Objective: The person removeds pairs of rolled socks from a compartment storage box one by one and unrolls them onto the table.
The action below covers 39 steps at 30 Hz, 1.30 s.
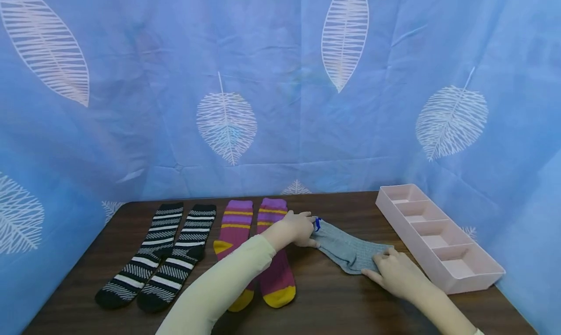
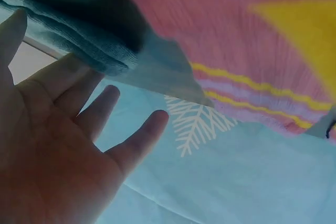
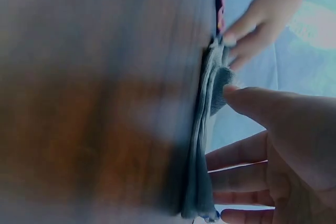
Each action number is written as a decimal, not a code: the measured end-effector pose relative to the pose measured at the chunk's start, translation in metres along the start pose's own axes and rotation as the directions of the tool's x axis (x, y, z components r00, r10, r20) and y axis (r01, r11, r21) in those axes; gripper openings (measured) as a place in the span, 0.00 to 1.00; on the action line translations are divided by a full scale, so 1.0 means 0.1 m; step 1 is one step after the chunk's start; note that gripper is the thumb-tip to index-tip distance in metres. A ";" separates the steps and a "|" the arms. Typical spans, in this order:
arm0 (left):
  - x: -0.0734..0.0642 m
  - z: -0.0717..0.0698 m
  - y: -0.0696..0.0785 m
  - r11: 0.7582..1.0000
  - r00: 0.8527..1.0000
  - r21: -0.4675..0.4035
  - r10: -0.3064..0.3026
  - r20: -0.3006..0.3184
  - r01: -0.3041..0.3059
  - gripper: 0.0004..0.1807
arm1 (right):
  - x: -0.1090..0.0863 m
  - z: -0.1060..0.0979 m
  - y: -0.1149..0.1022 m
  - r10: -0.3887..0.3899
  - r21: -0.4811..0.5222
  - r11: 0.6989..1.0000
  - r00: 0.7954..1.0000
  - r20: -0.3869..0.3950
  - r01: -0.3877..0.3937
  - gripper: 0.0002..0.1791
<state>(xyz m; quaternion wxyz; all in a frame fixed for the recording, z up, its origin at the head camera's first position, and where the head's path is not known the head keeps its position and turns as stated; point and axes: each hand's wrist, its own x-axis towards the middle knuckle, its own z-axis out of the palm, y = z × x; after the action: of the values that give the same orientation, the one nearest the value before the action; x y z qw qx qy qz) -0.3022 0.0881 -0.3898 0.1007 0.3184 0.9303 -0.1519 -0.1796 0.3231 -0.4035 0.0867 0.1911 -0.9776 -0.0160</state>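
Note:
A pair of grey socks (image 1: 346,247), laid one over the other, lies slantwise on the dark table, with a small blue mark at the left end. My left hand (image 1: 298,229) touches that left end. In the left wrist view, its fingers are spread beside the layered grey edge (image 2: 79,40). At the right end, my right hand (image 1: 396,271) rests with thumb and forefinger on opposite edges of the fabric. The right wrist view has the thumb on the grey fabric (image 3: 202,140) and the other fingers fairly straight beside it.
Maroon socks (image 1: 278,271) with purple and yellow stripes lie left of the grey pair, partly under my left forearm. Further left are black-and-white striped socks (image 1: 173,269). A pale pink box (image 1: 438,242) with several compartments stands at the right. A blue leaf-patterned curtain (image 1: 271,120) hangs behind.

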 end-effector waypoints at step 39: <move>-1.22 0.16 0.60 0.992 0.993 -0.107 0.059 -0.103 -0.070 0.33 | 1.36 0.25 0.22 -0.226 0.422 0.903 0.921 0.317 0.076 0.34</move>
<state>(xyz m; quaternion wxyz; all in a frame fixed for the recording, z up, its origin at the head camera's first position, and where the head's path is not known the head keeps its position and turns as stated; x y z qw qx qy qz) -0.1684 0.0592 -0.3831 0.0764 0.3497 0.9302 -0.0809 -0.3160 0.2928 -0.4047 -0.1353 0.2749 -0.9410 0.1437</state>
